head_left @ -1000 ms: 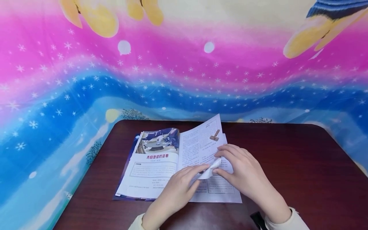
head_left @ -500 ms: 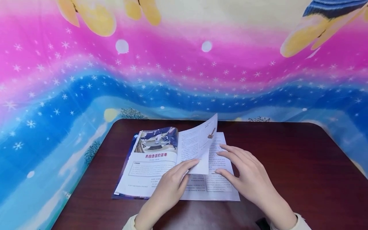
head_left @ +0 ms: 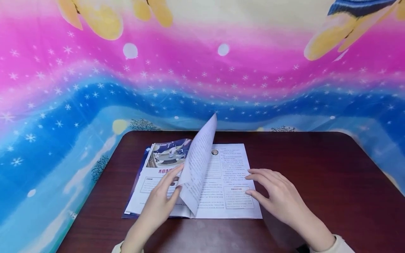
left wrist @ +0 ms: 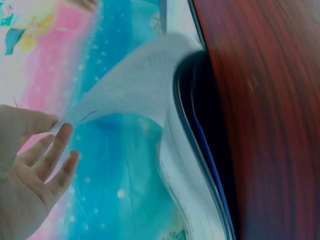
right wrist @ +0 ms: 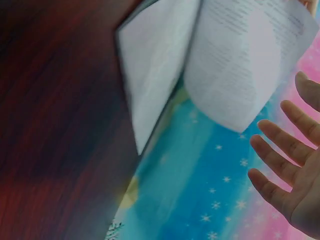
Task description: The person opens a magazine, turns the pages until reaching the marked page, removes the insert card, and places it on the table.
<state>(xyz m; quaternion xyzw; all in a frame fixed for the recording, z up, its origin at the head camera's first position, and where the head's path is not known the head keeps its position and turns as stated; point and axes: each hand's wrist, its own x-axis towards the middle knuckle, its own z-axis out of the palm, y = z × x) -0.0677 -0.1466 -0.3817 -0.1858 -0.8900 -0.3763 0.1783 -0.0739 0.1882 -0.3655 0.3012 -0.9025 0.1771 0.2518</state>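
An open magazine (head_left: 234, 165) lies on the dark wooden table, with printed text on its right side and a blue illustration on its left page. One page (head_left: 199, 161) stands raised and curved near the spine, leaning left. My left hand (head_left: 161, 193) pinches the edge of that page; the left wrist view shows the thumb and a fingertip meeting on the page corner (left wrist: 60, 125). Beside the magazine's right edge, my right hand (head_left: 278, 196) hovers with its fingers spread and loosely bent, holding nothing; the right wrist view shows the same hand (right wrist: 295, 160) apart from the paper.
The brown table (head_left: 332, 175) stretches out around the magazine, with rounded far corners. Behind it hangs a pink and blue cloth (head_left: 253, 70) with snowflakes. A small dark object (head_left: 302, 248) sits by the right sleeve at the bottom.
My left hand has carried the page leftward over the spine, uncovering the right-hand page beneath. My right hand has let go of the paper and shifted slightly right.
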